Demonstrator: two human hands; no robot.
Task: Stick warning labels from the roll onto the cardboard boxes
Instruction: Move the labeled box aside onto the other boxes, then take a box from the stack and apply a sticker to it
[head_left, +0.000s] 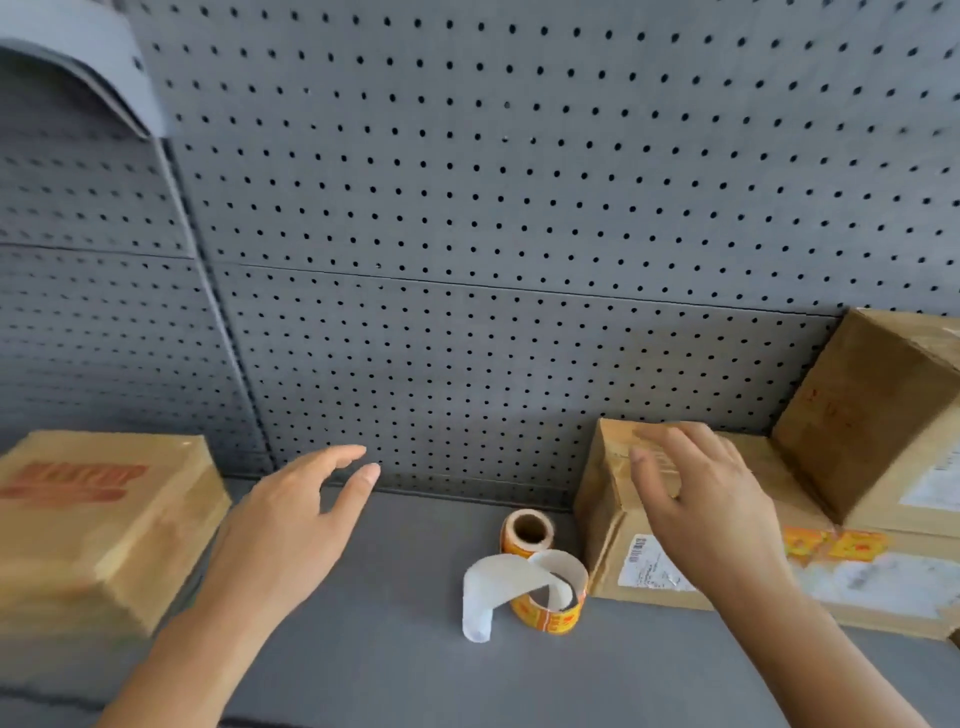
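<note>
Two orange-and-yellow label rolls stand on the grey shelf: a small one (527, 531) behind, and a larger one (551, 597) with a white backing strip (488, 597) curling off to its left. A flat cardboard box (862, 582) at the right carries two orange labels (834, 543) on its top. My right hand (696, 509) hovers over that box's left end, fingers spread and holding nothing. My left hand (291, 530) floats open above the shelf, between the rolls and a cardboard box with red print (98, 519) at the left.
A taller cardboard box (872, 405) rests tilted on top of the flat one at the far right. A grey pegboard wall (467, 234) backs the shelf (395, 654). A grey shelf edge (88, 67) overhangs at the top left.
</note>
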